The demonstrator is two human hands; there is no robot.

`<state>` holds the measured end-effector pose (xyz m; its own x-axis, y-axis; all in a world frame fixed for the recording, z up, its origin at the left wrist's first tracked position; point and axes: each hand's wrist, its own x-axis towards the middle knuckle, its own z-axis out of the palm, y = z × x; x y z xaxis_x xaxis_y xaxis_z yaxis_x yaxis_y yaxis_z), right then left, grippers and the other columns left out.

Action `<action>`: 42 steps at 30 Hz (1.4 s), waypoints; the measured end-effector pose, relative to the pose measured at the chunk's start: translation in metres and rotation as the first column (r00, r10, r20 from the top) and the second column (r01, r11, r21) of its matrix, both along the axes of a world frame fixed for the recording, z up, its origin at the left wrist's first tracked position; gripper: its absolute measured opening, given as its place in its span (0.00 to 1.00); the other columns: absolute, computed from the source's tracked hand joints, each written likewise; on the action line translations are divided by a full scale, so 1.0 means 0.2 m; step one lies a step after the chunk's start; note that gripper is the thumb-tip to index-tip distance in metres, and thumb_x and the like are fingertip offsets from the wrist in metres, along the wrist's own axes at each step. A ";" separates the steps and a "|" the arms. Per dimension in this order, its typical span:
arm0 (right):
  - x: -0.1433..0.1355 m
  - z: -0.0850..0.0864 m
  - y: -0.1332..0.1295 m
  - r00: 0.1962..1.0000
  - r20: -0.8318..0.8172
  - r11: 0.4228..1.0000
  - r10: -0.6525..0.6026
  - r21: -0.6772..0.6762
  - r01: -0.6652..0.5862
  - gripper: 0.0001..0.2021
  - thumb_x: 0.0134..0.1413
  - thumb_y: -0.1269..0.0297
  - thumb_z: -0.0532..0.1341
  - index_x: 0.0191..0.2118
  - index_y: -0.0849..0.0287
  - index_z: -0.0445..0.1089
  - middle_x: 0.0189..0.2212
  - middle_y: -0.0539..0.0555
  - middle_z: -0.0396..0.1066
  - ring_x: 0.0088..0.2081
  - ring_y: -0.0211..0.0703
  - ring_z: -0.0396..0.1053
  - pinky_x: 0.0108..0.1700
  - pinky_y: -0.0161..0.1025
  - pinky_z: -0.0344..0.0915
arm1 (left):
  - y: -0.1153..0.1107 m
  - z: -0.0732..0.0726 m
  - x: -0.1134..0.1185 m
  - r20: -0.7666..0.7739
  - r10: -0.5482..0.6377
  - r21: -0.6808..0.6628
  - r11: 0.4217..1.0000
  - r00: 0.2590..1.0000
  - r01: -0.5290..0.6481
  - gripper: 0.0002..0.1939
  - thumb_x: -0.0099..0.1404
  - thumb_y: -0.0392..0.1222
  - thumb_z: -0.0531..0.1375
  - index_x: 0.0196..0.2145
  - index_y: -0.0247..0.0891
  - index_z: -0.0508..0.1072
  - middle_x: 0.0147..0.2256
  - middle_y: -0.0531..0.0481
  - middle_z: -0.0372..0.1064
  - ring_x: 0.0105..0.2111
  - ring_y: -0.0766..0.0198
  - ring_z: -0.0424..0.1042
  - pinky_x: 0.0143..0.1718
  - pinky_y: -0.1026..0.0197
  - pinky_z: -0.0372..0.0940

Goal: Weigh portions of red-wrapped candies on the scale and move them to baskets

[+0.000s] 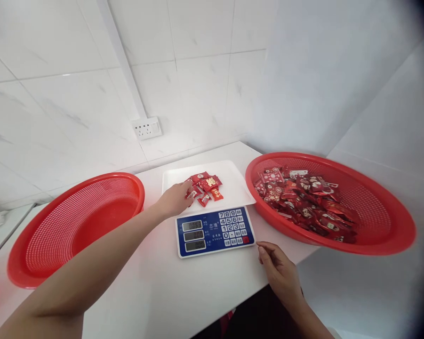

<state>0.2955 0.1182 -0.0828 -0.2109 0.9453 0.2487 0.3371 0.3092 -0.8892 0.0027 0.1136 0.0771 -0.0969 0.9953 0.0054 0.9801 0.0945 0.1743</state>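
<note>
A small heap of red wrapped candies (pixel 209 182) lies on the white pan (pixel 236 188) of a digital scale (pixel 213 231). My left hand (pixel 176 200) reaches over the pan from the left, its fingers closed around candies at the heap's left side; its fingertips are partly hidden among the wrappers. Beside the scale's front right corner, my right hand (pixel 279 270) rests low at the table edge. Its fingers are curled in toward the thumb, and nothing shows between them. The scale's blue panel faces me with lit displays and a keypad.
On the right, a red plastic basket (pixel 381 226) holds many red candy packets (pixel 307 197) and overhangs the table edge. Another red basket (pixel 102 221), with no packets visible in it, stands at the left under my left forearm. A wall socket (pixel 147 128) sits behind the white table (pixel 137 287).
</note>
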 end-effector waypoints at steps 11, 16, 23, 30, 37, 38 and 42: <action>0.00 0.00 0.00 1.000 -0.004 1.000 0.005 0.009 -0.005 0.14 0.54 0.53 0.54 0.37 0.57 0.69 0.23 0.51 0.69 0.25 0.40 0.68 0.29 0.35 0.67 | 0.15 0.03 -0.08 -0.090 -0.011 -0.002 1.000 0.996 0.011 0.16 0.62 0.31 0.50 0.45 0.43 0.69 0.46 0.44 0.65 0.50 0.53 0.62 0.46 0.52 0.61; 0.00 0.02 -0.01 1.000 -0.001 1.000 0.002 0.021 -0.002 0.14 0.54 0.53 0.54 0.36 0.58 0.70 0.23 0.52 0.69 0.24 0.40 0.67 0.28 0.35 0.67 | 0.12 0.03 -0.11 -0.094 -0.018 -0.057 0.998 0.995 0.012 0.14 0.64 0.43 0.56 0.46 0.36 0.68 0.48 0.44 0.65 0.46 0.56 0.67 0.45 0.48 0.64; -0.01 0.04 -0.01 1.000 0.008 0.999 0.005 0.043 -0.005 0.14 0.55 0.52 0.54 0.35 0.57 0.70 0.22 0.51 0.69 0.24 0.40 0.68 0.28 0.35 0.67 | 0.13 0.09 -0.12 0.066 0.086 -0.034 0.996 0.994 -0.084 0.14 0.62 0.47 0.57 0.42 0.35 0.68 0.35 0.47 0.70 0.34 0.60 0.71 0.35 0.55 0.67; -0.01 0.03 -0.01 1.000 0.013 0.999 -0.015 0.051 0.015 0.14 0.55 0.52 0.54 0.36 0.57 0.69 0.21 0.50 0.68 0.24 0.40 0.67 0.27 0.36 0.67 | 0.27 0.34 0.29 0.442 -0.140 0.266 0.964 0.886 0.019 0.26 0.66 0.55 0.47 0.58 0.45 0.47 0.55 0.45 0.59 0.44 0.64 0.69 0.39 0.64 0.66; 0.01 0.00 -0.02 0.999 0.046 1.000 -0.010 0.029 0.008 0.13 0.55 0.54 0.54 0.37 0.58 0.69 0.23 0.51 0.68 0.24 0.39 0.67 0.29 0.36 0.66 | 0.08 0.25 0.18 0.312 -0.137 0.140 0.985 0.940 0.097 0.24 0.64 0.52 0.50 0.55 0.42 0.59 0.57 0.45 0.58 0.55 0.56 0.60 0.51 0.55 0.60; 0.01 0.01 -0.02 0.998 0.055 1.000 -0.008 0.030 0.006 0.13 0.55 0.54 0.54 0.37 0.58 0.69 0.23 0.51 0.69 0.24 0.39 0.67 0.29 0.36 0.66 | 0.02 0.21 0.12 0.245 -0.103 0.086 0.993 0.964 0.085 0.22 0.64 0.53 0.50 0.54 0.43 0.61 0.56 0.48 0.60 0.54 0.56 0.60 0.52 0.55 0.59; 0.01 0.01 -0.02 0.997 0.082 0.999 -0.007 0.045 0.003 0.13 0.54 0.54 0.54 0.36 0.57 0.70 0.23 0.52 0.71 0.25 0.40 0.68 0.30 0.36 0.67 | -0.21 0.12 -0.10 0.135 0.060 -0.053 0.997 0.989 -0.053 0.21 0.63 0.54 0.50 0.50 0.45 0.65 0.53 0.48 0.64 0.50 0.55 0.66 0.47 0.55 0.64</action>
